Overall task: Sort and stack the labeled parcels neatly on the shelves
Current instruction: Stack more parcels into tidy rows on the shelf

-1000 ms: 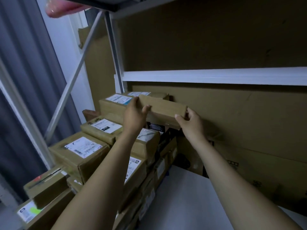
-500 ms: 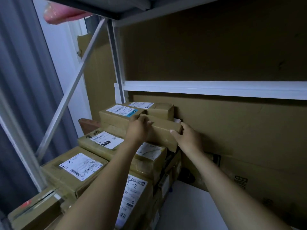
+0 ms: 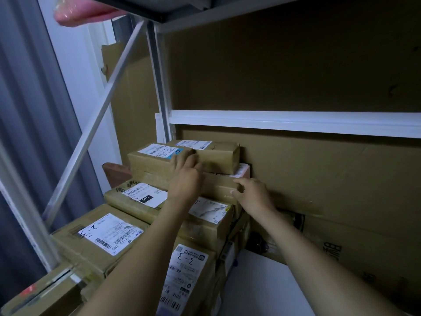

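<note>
A long, flat brown parcel [image 3: 219, 185] lies on the stepped stack of labelled parcels, just under the top box [image 3: 218, 156]. My left hand [image 3: 185, 176] rests flat on its left end, fingers spread toward the box with the blue-edged label [image 3: 159, 151]. My right hand [image 3: 252, 192] presses its fingertips against the parcel's right front corner. Neither hand wraps around the parcel. Lower boxes in the stack carry white labels: one marked 010 [image 3: 145, 195], one [image 3: 109, 233] with barcodes.
White shelf surface [image 3: 257, 288] lies to the right of the stack. Cardboard sheets [image 3: 330, 179] line the back behind a white rail [image 3: 296, 122]. A diagonal metal brace [image 3: 95, 117] and upright post stand at left, with a grey curtain beyond. A pink bag [image 3: 84, 12] sits on the upper shelf.
The flat parcel went from being held up in both hands to lying on the stack. Both hands have let go their grip and now press on it.
</note>
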